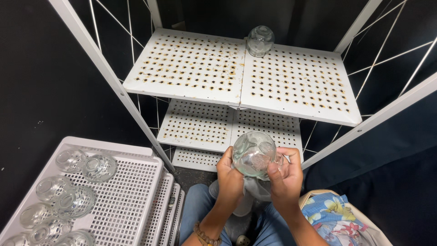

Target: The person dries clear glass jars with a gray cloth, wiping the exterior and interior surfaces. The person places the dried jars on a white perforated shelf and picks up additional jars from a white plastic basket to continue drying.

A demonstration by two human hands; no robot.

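At the lower centre of the frame we are gripping a clear, rounded glass cup [253, 154] with both hands: our left hand [229, 176] is closing around its side with a grey cloth [249, 191], our right hand [287, 175] is clasping the other side. 1 matching glass [260, 40] is standing on the white perforated metal shelf [296, 77] at top; roughly 8 are waiting in the white plastic mesh tray [129, 200] at lower left.

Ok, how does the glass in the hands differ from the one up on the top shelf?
The held glass is gripped by the left hand and right hand over a grey cloth; the shelf glass stands alone, untouched, on the perforated top shelf. The held one is tilted, the shelf one upside down. Both are clear, rounded, patterned glass.
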